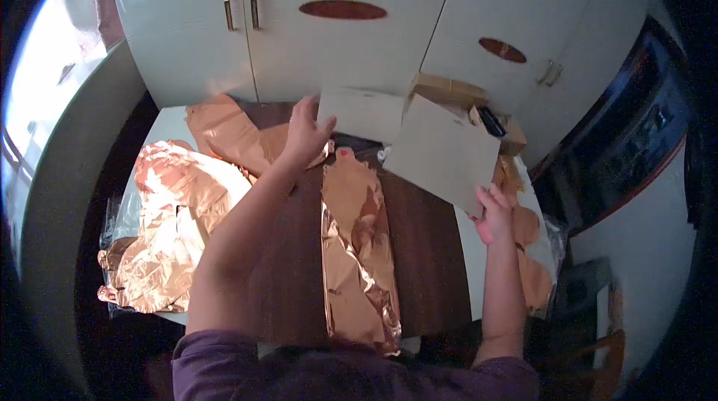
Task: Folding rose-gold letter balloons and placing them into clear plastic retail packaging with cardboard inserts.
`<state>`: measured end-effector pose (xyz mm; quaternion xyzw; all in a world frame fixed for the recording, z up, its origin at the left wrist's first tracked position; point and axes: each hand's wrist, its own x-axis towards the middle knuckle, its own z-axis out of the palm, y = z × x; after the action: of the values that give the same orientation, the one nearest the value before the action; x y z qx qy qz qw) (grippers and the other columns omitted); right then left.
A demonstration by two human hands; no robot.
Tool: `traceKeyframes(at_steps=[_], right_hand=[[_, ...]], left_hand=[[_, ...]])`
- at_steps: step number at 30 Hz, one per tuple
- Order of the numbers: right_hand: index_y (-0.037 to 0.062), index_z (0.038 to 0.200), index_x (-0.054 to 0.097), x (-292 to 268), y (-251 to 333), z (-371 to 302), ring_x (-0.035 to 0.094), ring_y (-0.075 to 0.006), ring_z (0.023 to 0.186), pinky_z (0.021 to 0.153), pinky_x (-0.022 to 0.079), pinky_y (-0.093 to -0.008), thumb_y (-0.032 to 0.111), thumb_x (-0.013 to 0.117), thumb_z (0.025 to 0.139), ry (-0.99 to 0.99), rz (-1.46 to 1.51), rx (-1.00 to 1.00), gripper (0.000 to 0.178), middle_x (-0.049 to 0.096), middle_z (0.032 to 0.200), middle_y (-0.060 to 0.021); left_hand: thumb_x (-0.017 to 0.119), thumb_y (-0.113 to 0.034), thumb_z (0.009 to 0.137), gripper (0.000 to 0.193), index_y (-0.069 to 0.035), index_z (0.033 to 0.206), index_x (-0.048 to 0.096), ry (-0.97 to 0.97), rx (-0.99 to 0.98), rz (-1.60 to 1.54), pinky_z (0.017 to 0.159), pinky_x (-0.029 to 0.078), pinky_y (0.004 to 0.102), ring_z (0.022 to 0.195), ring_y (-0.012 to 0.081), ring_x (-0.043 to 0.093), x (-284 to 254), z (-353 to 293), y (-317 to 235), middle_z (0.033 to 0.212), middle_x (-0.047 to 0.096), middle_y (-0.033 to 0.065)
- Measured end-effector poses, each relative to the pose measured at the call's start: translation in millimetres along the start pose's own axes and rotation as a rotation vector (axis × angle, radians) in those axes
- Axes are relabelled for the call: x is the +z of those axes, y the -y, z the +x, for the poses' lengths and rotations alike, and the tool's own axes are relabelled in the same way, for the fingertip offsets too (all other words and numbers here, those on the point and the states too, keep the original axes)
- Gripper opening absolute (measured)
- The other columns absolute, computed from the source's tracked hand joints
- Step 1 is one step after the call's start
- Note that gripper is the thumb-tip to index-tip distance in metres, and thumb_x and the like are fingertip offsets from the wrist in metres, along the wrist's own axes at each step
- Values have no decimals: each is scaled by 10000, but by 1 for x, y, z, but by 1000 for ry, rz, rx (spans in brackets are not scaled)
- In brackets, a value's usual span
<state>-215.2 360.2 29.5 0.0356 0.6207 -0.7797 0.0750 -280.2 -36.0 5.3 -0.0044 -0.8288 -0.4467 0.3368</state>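
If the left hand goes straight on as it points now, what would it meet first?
Probably the pale rear board, just ahead of the left hand; depth is unclear, possibly touching.

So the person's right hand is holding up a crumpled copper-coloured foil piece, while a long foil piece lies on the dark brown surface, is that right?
Not quite: in the head view, the right hand holds a flat pale panel. The long foil piece does lie on the dark brown surface.

Mark (458, 123) on right card (443, 156) (tiny), illegible
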Motion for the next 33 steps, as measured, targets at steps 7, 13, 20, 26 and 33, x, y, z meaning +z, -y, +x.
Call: traceKeyframes(at_steps=[7,13,20,26,33], right_hand=[[-4,1102,618,61,49,-117,629,-218,793,702,491,-319,34,608,878,-293,-1190,-936,227,653,900,-110],[-46,1124,604,141,-14,-150,590,-223,694,604,447,-330,112,607,743,252,-1678,-1404,412,590,799,-97],[-31,1181,576,171,-66,-170,646,-338,838,797,476,-411,313,682,821,625,-1176,-806,509,662,926,-178],[-10,1340,468,66,-44,-167,410,-355,1306,1096,284,-471,478,764,693,835,-1280,-655,863,483,1362,-204],[-30,1451,274,38,-65,-204,171,-377,1442,1169,140,-518,570,791,577,1043,-1540,-564,1180,203,1540,-233]], left_hand=[[720,-270,770,351,-63,1040,635,586,380,307,996,387,530,1049,344,558,-99,-198,-83,1125,596,149],[673,-418,801,529,-30,1155,604,673,351,314,1074,310,542,1219,366,479,-100,-286,-116,1216,553,181],[714,-145,662,264,-65,904,648,335,374,352,914,406,458,943,282,589,-129,-312,-122,968,609,85],[692,-226,771,455,-57,1177,578,413,266,310,1008,355,536,1188,383,481,-144,-301,-126,1240,542,173],[597,-333,858,623,-83,1404,428,727,323,393,1137,209,549,1382,397,305,-108,-295,-107,1493,352,169]])
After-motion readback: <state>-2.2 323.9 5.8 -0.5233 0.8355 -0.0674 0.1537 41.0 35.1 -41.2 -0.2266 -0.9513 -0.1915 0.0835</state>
